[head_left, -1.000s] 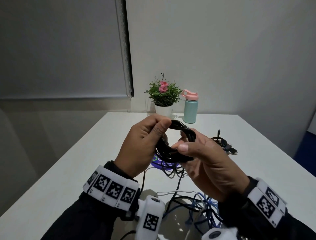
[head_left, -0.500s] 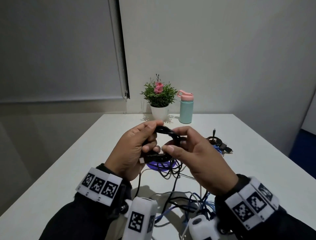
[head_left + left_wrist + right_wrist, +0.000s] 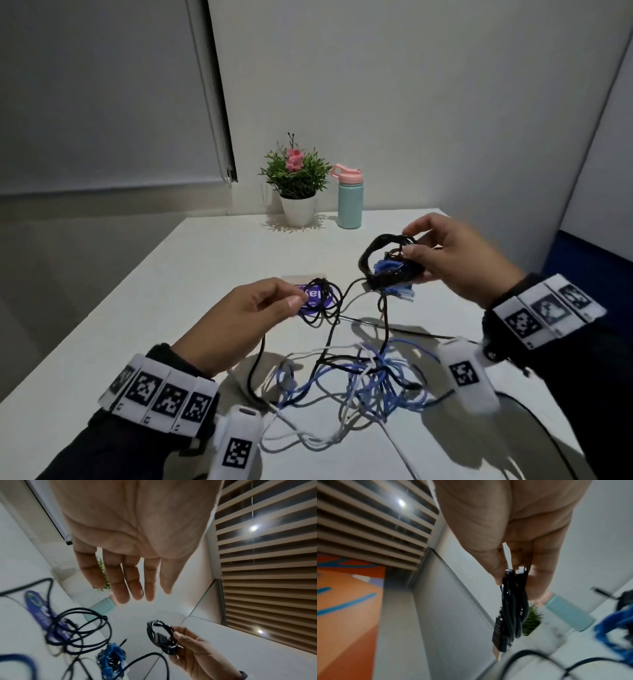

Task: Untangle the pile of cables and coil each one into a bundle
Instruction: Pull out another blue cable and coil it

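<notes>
- Gripping a coiled black cable bundle (image 3: 383,263) between thumb and fingertips, the right hand (image 3: 455,260) holds it in the air above the right half of the white table (image 3: 191,274); the right wrist view shows a USB plug hanging off the coil.
- Left hand (image 3: 239,315) hovers over the table's middle – the left wrist view shows its fingers straight and spread, holding nothing.
- A loose black cable (image 3: 322,301) lies in rough loops just beside the left fingertips, draped over a purple printed disc (image 3: 313,299).
- A small blue cable bundle (image 3: 394,277) sits just under the held coil, with what may be another dark bundle behind it – the blur makes that hard to tell.
- The tangled pile of cables (image 3: 359,377) – blue, white and black strands – spreads along the near edge between the two wrists.
- At the far edge stand a potted plant (image 3: 296,181) with a pink flower and, just right of it, a teal bottle (image 3: 349,198) with a pink lid.
</notes>
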Action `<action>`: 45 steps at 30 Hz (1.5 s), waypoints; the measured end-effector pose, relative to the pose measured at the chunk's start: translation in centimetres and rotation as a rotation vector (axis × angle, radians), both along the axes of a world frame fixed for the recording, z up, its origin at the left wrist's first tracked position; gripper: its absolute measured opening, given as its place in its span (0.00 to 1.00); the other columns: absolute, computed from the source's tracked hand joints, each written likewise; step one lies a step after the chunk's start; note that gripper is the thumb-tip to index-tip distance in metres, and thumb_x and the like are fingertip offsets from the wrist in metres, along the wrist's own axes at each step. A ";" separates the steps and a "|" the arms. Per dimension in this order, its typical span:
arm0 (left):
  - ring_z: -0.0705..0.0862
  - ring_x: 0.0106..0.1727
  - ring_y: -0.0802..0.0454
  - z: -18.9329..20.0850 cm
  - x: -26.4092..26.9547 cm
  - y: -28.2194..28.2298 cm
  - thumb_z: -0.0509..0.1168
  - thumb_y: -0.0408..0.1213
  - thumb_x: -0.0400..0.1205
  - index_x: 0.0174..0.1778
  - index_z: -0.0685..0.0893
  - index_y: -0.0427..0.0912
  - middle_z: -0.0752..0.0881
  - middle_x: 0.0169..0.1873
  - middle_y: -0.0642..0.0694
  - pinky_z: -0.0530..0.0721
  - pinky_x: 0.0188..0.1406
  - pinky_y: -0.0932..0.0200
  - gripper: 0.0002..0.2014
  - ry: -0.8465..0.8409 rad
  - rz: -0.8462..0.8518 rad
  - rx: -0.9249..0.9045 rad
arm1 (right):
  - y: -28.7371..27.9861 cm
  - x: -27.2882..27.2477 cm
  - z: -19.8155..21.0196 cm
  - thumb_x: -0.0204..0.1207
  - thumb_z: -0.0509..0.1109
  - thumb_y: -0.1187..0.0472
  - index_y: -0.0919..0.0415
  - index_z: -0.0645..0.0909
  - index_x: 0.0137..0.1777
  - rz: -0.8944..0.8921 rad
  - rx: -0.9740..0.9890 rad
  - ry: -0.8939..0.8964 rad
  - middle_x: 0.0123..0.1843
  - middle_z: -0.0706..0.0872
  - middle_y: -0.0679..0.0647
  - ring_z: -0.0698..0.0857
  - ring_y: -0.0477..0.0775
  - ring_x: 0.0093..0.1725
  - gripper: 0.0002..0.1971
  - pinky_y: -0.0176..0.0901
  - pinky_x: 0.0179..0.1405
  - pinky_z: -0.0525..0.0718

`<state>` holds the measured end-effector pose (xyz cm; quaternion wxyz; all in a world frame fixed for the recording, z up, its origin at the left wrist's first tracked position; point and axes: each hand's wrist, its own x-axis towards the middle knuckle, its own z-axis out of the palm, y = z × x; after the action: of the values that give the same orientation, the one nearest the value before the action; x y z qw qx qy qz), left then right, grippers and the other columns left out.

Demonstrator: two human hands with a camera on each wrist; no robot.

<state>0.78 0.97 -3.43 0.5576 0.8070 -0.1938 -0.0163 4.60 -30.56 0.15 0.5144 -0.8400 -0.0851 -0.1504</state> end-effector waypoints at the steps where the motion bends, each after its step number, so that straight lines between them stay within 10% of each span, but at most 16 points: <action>1: 0.88 0.56 0.56 -0.4 -0.6 0.4 0.68 0.42 0.84 0.52 0.91 0.52 0.92 0.50 0.51 0.80 0.55 0.69 0.06 0.018 -0.009 0.008 | -1.3 0.8 -0.2 0.77 0.74 0.64 0.48 0.82 0.47 -0.034 -0.041 0.054 0.37 0.90 0.57 0.92 0.63 0.37 0.08 0.64 0.42 0.91; 7: 0.90 0.56 0.54 -1.8 -2.1 1.3 0.75 0.37 0.80 0.52 0.91 0.47 0.93 0.51 0.49 0.83 0.56 0.68 0.06 0.088 -0.051 0.063 | -3.8 4.6 -1.1 0.81 0.70 0.66 0.63 0.80 0.56 -0.113 -0.036 0.323 0.51 0.85 0.65 0.90 0.64 0.41 0.05 0.66 0.53 0.89; 11: 0.88 0.57 0.61 -1.9 -2.5 1.2 0.78 0.39 0.77 0.52 0.91 0.49 0.92 0.51 0.53 0.83 0.55 0.71 0.08 0.055 -0.056 0.133 | -2.5 2.7 -0.1 0.85 0.64 0.52 0.60 0.73 0.76 -0.182 -0.631 0.241 0.70 0.82 0.60 0.82 0.61 0.67 0.22 0.56 0.70 0.78; 16: 0.87 0.58 0.65 -1.4 -3.3 1.1 0.79 0.37 0.76 0.51 0.91 0.51 0.92 0.51 0.55 0.79 0.56 0.75 0.10 0.007 -0.063 0.187 | 0.3 -4.8 -0.1 0.76 0.70 0.38 0.48 0.88 0.51 0.148 -0.861 0.441 0.46 0.91 0.48 0.89 0.49 0.43 0.16 0.51 0.51 0.88; 19: 0.86 0.58 0.69 -0.6 -4.3 0.0 0.79 0.39 0.75 0.52 0.90 0.53 0.91 0.51 0.61 0.77 0.55 0.79 0.11 -0.041 -0.085 0.209 | 0.3 -6.9 -2.1 0.72 0.74 0.37 0.53 0.86 0.50 0.202 -0.889 0.511 0.48 0.91 0.51 0.89 0.49 0.40 0.20 0.54 0.51 0.88; 24: 0.81 0.63 0.72 0.7 -5.6 -3.6 0.79 0.45 0.75 0.60 0.86 0.57 0.87 0.56 0.63 0.75 0.63 0.76 0.18 -0.158 -0.146 0.337 | 0.1 -6.9 -5.7 0.85 0.66 0.59 0.62 0.86 0.47 0.248 -0.291 0.558 0.47 0.92 0.59 0.92 0.56 0.43 0.10 0.49 0.41 0.91; 29: 0.76 0.67 0.69 2.0 -5.1 -7.1 0.80 0.47 0.74 0.71 0.78 0.57 0.79 0.66 0.61 0.71 0.66 0.75 0.29 -0.325 -0.225 0.550 | 1.2 -6.8 -6.3 0.87 0.62 0.56 0.62 0.84 0.58 0.450 0.186 0.299 0.46 0.88 0.59 0.89 0.59 0.42 0.12 0.57 0.48 0.89; 35: 0.76 0.58 0.49 1.4 -2.7 -8.5 0.81 0.43 0.71 0.65 0.73 0.46 0.75 0.60 0.48 0.78 0.61 0.49 0.31 -0.453 -0.105 0.794 | 2.1 -7.2 -6.9 0.82 0.63 0.48 0.58 0.84 0.60 0.481 0.655 0.144 0.37 0.82 0.54 0.84 0.52 0.33 0.16 0.49 0.35 0.87; 41: 0.82 0.39 0.61 2.1 -0.7 -6.5 0.67 0.38 0.86 0.72 0.74 0.53 0.85 0.40 0.57 0.75 0.37 0.66 0.19 -0.417 0.056 0.729 | 0.5 -6.2 -7.0 0.89 0.56 0.53 0.56 0.84 0.54 0.251 0.876 0.061 0.28 0.69 0.48 0.71 0.46 0.22 0.15 0.33 0.21 0.74; 45: 0.85 0.42 0.53 3.3 0.1 -4.0 0.69 0.53 0.83 0.53 0.87 0.53 0.88 0.37 0.55 0.79 0.39 0.57 0.09 -0.351 0.175 0.694 | 0.4 -6.1 -7.5 0.89 0.56 0.53 0.56 0.83 0.54 0.176 0.928 0.099 0.26 0.68 0.48 0.70 0.46 0.22 0.14 0.34 0.25 0.75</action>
<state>0.87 -3.07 -0.17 0.2093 0.9515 -0.1994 0.1051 -1.46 -30.13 -7.34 0.8494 -0.5173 -0.0550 -0.0882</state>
